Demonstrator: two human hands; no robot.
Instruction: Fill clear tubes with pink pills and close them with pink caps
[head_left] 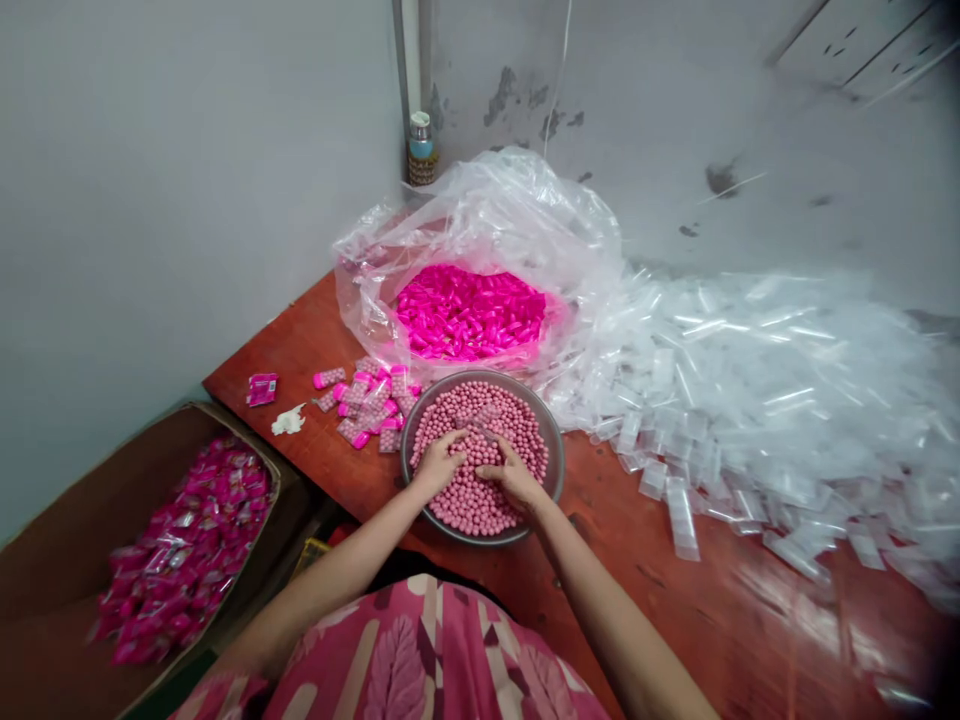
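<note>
A grey bowl (556,455) full of small pink beads (472,510) stands at the table's front edge. Both hands are over the beads, fingertips close together. My left hand (441,462) comes in from the left, its fingers curved at a small clear container (484,415) that is hard to make out against the beads. From the right, my right hand (516,478) grips at the same container, thumb pointing inward. Left of the bowl lie bead-filled clear containers with pink caps (371,400). Behind it, a clear plastic bag (525,200) holds many bright pink caps (472,315).
A large heap of clear empty containers (750,380) covers the table's right side. At lower left is a cardboard box (45,590) with pink packets (187,550). A pink packet (262,389) and a white scrap (288,420) lie left. A bottle (421,150) stands in the corner.
</note>
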